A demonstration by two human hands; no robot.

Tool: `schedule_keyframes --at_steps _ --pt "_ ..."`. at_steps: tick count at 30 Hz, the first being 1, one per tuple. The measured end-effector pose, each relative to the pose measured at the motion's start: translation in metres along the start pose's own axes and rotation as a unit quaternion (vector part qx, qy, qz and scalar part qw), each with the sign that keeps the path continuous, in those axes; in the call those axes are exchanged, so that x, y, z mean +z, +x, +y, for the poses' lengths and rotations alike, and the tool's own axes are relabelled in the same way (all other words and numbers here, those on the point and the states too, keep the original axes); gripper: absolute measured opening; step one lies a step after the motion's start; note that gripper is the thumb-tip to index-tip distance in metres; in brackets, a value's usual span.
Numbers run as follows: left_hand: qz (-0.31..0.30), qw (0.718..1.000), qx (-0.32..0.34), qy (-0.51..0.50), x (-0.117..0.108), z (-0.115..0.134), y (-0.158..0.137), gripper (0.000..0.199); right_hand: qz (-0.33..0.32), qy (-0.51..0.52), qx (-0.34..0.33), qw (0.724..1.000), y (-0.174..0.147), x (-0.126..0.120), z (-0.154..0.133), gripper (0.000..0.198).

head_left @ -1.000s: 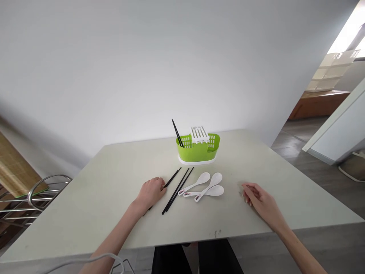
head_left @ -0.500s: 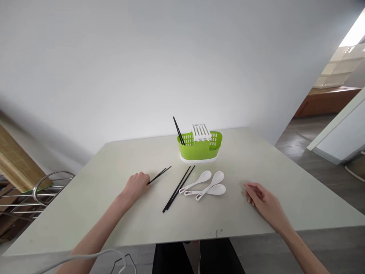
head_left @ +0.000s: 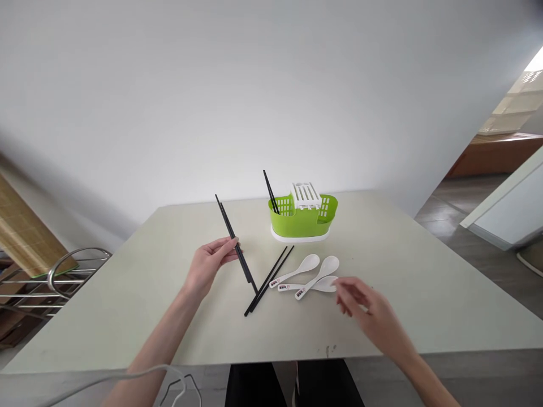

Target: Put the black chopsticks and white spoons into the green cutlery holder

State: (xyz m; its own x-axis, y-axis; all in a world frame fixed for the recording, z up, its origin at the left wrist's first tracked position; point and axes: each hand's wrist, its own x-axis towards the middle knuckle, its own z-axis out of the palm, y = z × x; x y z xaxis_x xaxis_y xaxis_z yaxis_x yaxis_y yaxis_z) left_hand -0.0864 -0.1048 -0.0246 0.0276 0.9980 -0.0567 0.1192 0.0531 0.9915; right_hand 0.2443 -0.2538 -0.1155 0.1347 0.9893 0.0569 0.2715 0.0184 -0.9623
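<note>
My left hand (head_left: pixel 212 263) pinches a pair of black chopsticks (head_left: pixel 231 233), tilted with their thin ends up and away to the left. Their lower ends reach close to a second pair of black chopsticks (head_left: pixel 267 284) lying on the table. Several white spoons (head_left: pixel 309 262) lie crossed beside that pair, labels on their handles. My right hand (head_left: pixel 360 305) hovers at the bowl of the nearest spoon, fingers curled and slightly apart, with nothing visible in them. Behind stands a green utensil basket (head_left: pixel 299 225) with more chopsticks (head_left: pixel 271 192) leaning in its left compartment.
The basket has a white slotted top piece (head_left: pixel 306 195) and a white base. The pale table (head_left: pixel 139 282) meets a wall at the back. At left are a metal rack (head_left: pixel 55 282) and a bamboo mat (head_left: pixel 29 226). A cable (head_left: pixel 127 375) hangs at the front left.
My left hand has lifted its chopsticks off the table and turned them more upright. My right hand has moved left to the spoons. The view has shifted slightly.
</note>
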Motion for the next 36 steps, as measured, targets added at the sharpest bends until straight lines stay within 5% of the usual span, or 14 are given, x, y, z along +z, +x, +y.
schedule_keyframes --at_steps 5,14,26,36 --pt "0.031 0.984 -0.093 -0.152 0.025 -0.026 0.003 0.018 -0.183 0.051 -0.022 0.981 0.002 0.053 -0.032 0.046" --pt "0.073 0.962 -0.1 -0.243 0.044 -0.041 -0.011 0.013 -0.189 0.237 0.025 0.953 0.026 0.112 -0.048 0.067" --pt "0.029 0.957 -0.1 -0.271 0.046 -0.045 -0.02 0.015 -0.156 0.289 0.07 0.942 0.041 0.12 -0.049 0.081" --pt "-0.03 0.968 -0.091 -0.232 0.05 -0.049 -0.026 0.032 -0.167 0.296 0.079 0.937 0.044 0.115 -0.05 0.075"
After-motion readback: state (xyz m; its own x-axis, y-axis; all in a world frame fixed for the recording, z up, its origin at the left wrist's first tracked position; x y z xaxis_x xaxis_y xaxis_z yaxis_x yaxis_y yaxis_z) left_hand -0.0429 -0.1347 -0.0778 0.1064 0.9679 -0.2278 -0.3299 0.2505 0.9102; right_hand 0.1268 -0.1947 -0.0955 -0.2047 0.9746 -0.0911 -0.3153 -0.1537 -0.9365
